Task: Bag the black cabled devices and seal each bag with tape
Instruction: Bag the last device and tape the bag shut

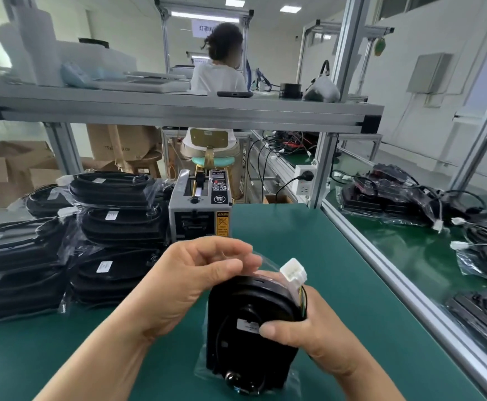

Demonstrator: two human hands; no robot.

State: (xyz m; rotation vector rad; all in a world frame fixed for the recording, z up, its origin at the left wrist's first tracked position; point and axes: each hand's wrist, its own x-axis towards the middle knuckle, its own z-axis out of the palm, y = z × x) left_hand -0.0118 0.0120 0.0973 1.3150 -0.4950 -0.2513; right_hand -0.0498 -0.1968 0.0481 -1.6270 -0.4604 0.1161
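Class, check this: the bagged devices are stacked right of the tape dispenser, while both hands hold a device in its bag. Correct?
No. The head view shows the bagged devices stacked left of the tape dispenser, not right. The left hand and right hand do hold a device in its bag.

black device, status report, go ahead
Left grip pinches clear bag mouth. Right grip holds black device upright, white connector at top. No tape on yet; tape dispenser path clear.
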